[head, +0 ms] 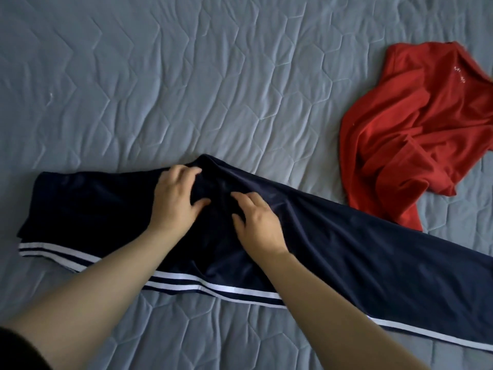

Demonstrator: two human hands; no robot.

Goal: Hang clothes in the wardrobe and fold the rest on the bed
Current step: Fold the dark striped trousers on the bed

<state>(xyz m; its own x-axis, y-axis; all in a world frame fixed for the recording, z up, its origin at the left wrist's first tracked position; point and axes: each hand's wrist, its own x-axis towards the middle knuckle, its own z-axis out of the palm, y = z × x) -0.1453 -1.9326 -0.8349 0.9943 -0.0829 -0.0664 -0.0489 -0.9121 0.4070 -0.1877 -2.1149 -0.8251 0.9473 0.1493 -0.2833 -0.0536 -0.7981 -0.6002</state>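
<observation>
Navy track trousers (pixel 360 263) with white side stripes lie flat across the grey quilted bed (pixel 186 76), waist end at the left and legs running off to the lower right. My left hand (pixel 177 200) rests on the cloth near the crotch, fingers spread. My right hand (pixel 257 220) lies beside it on the same dark cloth, fingers slightly bent and pressing down. Neither hand grips the fabric. A crumpled red shirt (pixel 421 129) lies at the right of the bed, just beyond the trouser leg.
The quilted bed cover fills the whole view, with bare cover above and to the left of the trousers and along the near edge below the stripes. No wardrobe or hanger shows.
</observation>
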